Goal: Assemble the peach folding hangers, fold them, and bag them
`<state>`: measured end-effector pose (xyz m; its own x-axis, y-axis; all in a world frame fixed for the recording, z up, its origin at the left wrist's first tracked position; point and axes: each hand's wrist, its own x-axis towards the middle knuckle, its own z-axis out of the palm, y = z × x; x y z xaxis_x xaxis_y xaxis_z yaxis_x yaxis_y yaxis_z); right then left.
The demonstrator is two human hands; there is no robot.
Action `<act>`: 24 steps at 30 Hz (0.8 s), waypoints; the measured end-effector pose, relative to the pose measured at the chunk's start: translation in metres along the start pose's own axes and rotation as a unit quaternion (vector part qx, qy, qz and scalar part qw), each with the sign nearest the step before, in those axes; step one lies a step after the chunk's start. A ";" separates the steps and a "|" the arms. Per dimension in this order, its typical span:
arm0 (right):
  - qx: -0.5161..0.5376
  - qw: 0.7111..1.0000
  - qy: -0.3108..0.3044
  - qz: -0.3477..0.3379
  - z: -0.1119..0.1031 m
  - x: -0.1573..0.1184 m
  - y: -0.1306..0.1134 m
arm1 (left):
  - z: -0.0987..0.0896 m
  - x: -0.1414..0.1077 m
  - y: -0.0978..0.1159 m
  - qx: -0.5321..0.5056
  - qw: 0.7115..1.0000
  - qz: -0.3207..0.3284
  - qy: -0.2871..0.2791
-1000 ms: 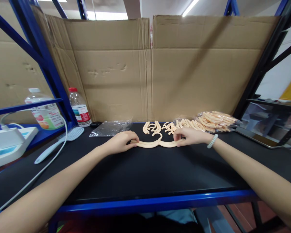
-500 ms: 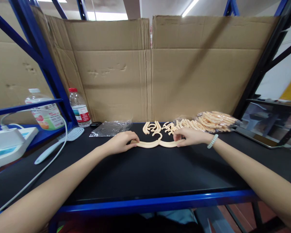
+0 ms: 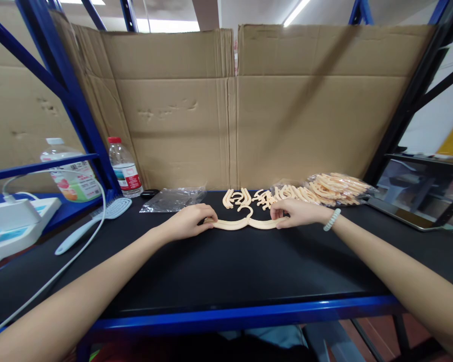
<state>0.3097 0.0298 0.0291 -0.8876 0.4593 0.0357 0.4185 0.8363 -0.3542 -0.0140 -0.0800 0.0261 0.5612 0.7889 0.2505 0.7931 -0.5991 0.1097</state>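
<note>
A cream-coloured clothes hanger (image 3: 230, 225) lies across the black tabletop, its hook pointing toward the back. My left hand (image 3: 186, 221) grips the hanger's left end between thumb and fingers. At the other end, my right hand (image 3: 295, 213) pinches the right arm of the hanger, and a pale beaded band circles that wrist. Both tips of the hanger are partly hidden by my fingers. Just behind the hook lie several loose cream hanger pieces (image 3: 245, 197), some curved arms and some small hooks.
A clear bag of hanger parts (image 3: 335, 188) lies at the back right, near a dark flat tray (image 3: 396, 215). An empty plastic bag (image 3: 171, 199), a hairbrush (image 3: 113, 208), a red-capped bottle (image 3: 124, 168) and a white cable (image 3: 104, 201) are on the left. Cardboard (image 3: 324, 110) walls the back.
</note>
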 end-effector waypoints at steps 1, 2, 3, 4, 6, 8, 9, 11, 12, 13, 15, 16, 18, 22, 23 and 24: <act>-0.002 1.000 0.000 0.001 0.000 0.000 0.000 | 0.000 0.000 0.000 0.000 1.000 0.001 0.000; -0.003 1.000 0.000 0.002 0.000 0.000 0.000 | 0.000 0.000 0.000 0.000 1.000 0.002 0.001; -0.003 1.000 0.000 0.003 0.000 0.000 0.000 | 0.000 0.000 0.000 0.000 1.000 0.002 0.001; -0.003 1.000 -0.001 0.004 0.000 0.000 0.000 | 0.000 0.000 0.000 0.000 1.000 0.001 0.001; -0.003 1.000 -0.001 0.006 0.000 0.000 0.000 | 0.000 0.001 0.001 0.000 1.000 0.000 0.001; -0.003 1.000 -0.001 0.007 -0.001 0.000 0.000 | 0.000 0.001 0.001 0.000 1.000 -0.002 0.001; -0.005 1.000 -0.001 0.007 -0.001 0.000 -0.001 | -0.001 0.001 0.002 0.000 1.000 -0.003 0.001; -0.007 1.000 -0.001 0.008 -0.001 0.000 -0.001 | -0.001 0.001 0.002 0.002 1.000 -0.005 0.001; -0.007 1.000 -0.001 0.008 -0.001 -0.001 -0.001 | -0.001 0.001 0.003 0.003 1.000 -0.005 0.000; -0.008 1.000 -0.001 0.009 0.000 -0.001 -0.001 | -0.001 0.000 0.003 0.004 1.000 -0.005 -0.001; -0.009 1.000 -0.002 0.011 0.000 -0.001 -0.002 | -0.001 0.000 0.003 0.007 1.000 -0.004 -0.003; -0.010 1.000 -0.002 0.012 0.000 -0.001 -0.002 | -0.001 0.000 0.003 0.008 1.000 -0.006 -0.004; -0.011 1.000 -0.003 0.015 -0.001 -0.001 -0.003 | -0.002 0.000 0.003 0.007 1.000 -0.007 -0.006; -0.013 1.000 -0.004 0.016 -0.002 -0.001 -0.005 | -0.002 0.001 0.003 0.005 1.000 -0.009 -0.008; -0.015 1.000 -0.002 0.016 -0.002 -0.001 -0.005 | -0.002 0.001 0.003 0.005 1.000 -0.008 -0.007; -0.017 1.000 -0.001 0.016 -0.002 -0.001 -0.005 | -0.002 0.000 0.003 0.005 1.000 -0.008 -0.007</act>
<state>0.3088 0.0255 0.0327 -0.8742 0.4850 0.0233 0.4525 0.8312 -0.3231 -0.0115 -0.0818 0.0281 0.5513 0.8003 0.2360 0.8045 -0.5848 0.1040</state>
